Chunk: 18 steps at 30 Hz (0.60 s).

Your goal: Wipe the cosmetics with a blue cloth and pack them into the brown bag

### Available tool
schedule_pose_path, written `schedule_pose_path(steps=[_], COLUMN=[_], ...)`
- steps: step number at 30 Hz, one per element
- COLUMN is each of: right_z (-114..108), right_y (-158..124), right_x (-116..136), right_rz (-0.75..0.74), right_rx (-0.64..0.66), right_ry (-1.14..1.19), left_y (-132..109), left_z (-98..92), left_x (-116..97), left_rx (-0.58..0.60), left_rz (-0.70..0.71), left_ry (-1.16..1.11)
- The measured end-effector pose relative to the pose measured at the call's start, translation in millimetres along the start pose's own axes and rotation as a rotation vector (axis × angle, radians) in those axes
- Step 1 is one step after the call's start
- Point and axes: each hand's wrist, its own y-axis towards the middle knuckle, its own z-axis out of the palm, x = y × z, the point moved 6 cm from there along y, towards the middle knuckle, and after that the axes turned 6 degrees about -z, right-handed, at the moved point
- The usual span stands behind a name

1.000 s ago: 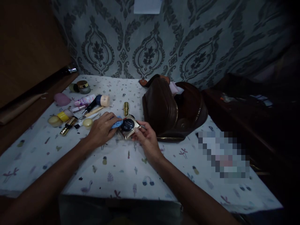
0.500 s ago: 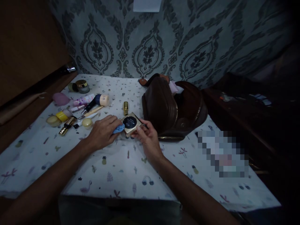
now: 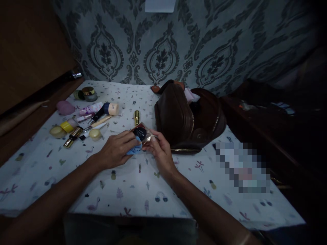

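A square gold compact (image 3: 149, 136) with a round black label is held above the table in the middle of the head view. My right hand (image 3: 161, 151) grips its right side, thumb on top. My left hand (image 3: 116, 148) is closed on a light blue cloth (image 3: 135, 147) and presses it against the compact's left edge. The hand and cloth cover part of the compact. Just behind it a gold lipstick tube (image 3: 137, 117) stands on the tablecloth.
An unzipped brown leather bag (image 3: 176, 115) sits right of my hands. On the left lie several cosmetics: a pink sponge (image 3: 65, 108), a foundation bottle (image 3: 111, 109), brushes (image 3: 102, 120), a gold-lidded jar (image 3: 89, 94) and a yellow round pot (image 3: 95, 134). A pixelated flat object (image 3: 242, 168) rests at the right.
The compact has tilted, and its face catches the light differently. My left hand has shifted slightly down and right, bringing the blue cloth over the compact's lower left edge.
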Motion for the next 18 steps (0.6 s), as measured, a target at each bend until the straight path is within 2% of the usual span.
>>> schedule_pose_path(steps=[7,12,18], right_z=[4.0,6.9,11.7], right_y=[-5.0,-4.5,-6.1], right_x=[-1.7,-7.6,-4.8], right_rz=[-0.037,-0.045,-0.108], right_rx=[0.106,0.193,0.227], right_ry=[-0.168,-0.195,-0.230], left_y=[-1.0,-1.4,0.2], left_z=[3.7,4.9,2.5], left_x=[-4.2,-2.7,-0.8], left_rx=[-0.028,-0.047,-0.081], left_rz=[0.005,-0.026,-0.060], left_ry=[-0.006,-0.013,-0.043])
